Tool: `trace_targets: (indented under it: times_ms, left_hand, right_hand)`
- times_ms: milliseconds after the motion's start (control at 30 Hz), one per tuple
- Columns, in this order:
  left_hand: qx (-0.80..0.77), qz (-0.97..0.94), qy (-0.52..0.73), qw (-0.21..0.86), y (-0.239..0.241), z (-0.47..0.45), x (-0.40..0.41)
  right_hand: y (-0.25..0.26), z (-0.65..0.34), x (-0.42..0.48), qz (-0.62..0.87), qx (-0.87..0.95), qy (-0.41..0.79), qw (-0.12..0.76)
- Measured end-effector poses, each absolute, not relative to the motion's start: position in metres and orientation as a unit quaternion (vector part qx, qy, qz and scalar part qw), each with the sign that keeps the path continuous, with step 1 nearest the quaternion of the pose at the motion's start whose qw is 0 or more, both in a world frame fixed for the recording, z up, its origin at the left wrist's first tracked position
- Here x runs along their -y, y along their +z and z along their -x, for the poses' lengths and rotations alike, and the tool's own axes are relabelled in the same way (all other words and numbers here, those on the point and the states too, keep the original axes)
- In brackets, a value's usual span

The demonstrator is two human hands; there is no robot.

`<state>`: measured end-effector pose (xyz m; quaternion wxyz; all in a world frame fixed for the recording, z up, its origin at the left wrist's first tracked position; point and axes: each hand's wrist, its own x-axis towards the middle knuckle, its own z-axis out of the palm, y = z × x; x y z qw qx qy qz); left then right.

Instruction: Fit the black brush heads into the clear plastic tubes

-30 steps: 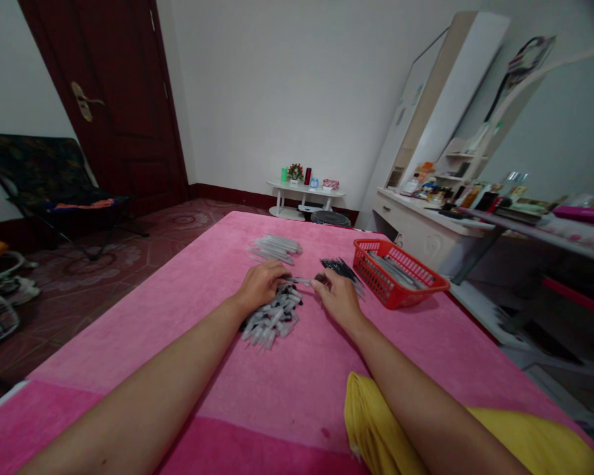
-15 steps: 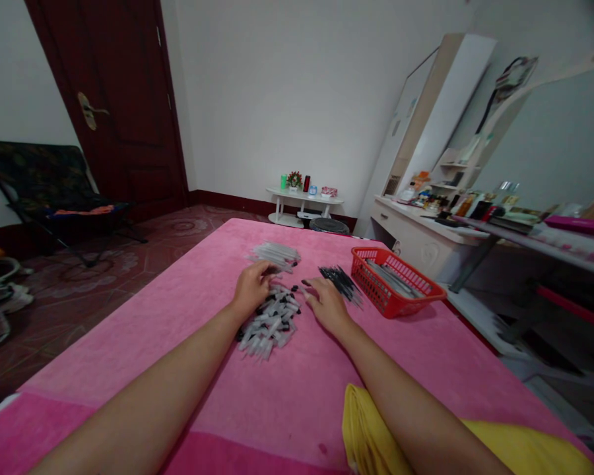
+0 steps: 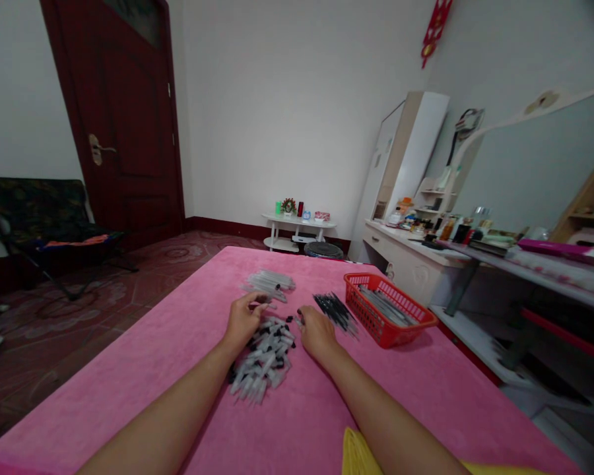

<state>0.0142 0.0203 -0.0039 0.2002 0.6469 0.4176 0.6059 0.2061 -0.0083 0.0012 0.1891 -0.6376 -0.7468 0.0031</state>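
My left hand (image 3: 242, 322) is closed in a pinch at the upper left of a heap of short clear pieces with black ends (image 3: 263, 359). A slim clear tube (image 3: 271, 305) shows at its fingertips. To the right of the heap, my right hand (image 3: 317, 332) has its fingers curled together; a small dark bit shows at the tips, too small to name. Beyond my left hand lies a bundle of long clear tubes (image 3: 272, 280). Thin black sticks like pen refills (image 3: 334, 311) lie beyond and right of my right hand.
A red plastic basket (image 3: 389, 336) with long grey-clear sticks stands on the right of the pink-covered table (image 3: 143, 369). Yellow cloth (image 3: 357, 455) lies at the near edge. A dressing table (image 3: 406, 257) stands to the right, a folding chair (image 3: 39, 218) to the left.
The view has tilted up, so the table sits lower in the picture. My right hand's fingers have curled in from a more stretched pose. My left hand stays by the heap.
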Motion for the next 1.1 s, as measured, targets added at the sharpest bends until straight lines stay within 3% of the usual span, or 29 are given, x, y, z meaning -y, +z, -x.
trace_targets:
  times_ms: [267, 700, 900, 1100]
  left_hand:
    - [-0.437, -0.637, 0.604, 0.193, -0.006, -0.011, -0.022]
    - [-0.441, -0.619, 0.607, 0.234, -0.005, -0.013, -0.022]
    - [-0.417, -0.582, 0.642, 0.273, -0.001, -0.01, -0.018]
    - [-0.366, -0.492, 0.672, 0.414, 0.004, -0.009, -0.016]
  right_hand:
    - [0.019, -0.194, 0.007, 0.696, 0.702, 0.026, 0.147]
    - [-0.005, -0.207, 0.003, 0.661, 0.712, 0.02, 0.235]
    - [-0.014, -0.217, -0.005, 0.629, 0.705, 0.044, 0.325]
    - [-0.01, -0.218, -0.009, 0.569, 0.665, 0.141, 0.462]
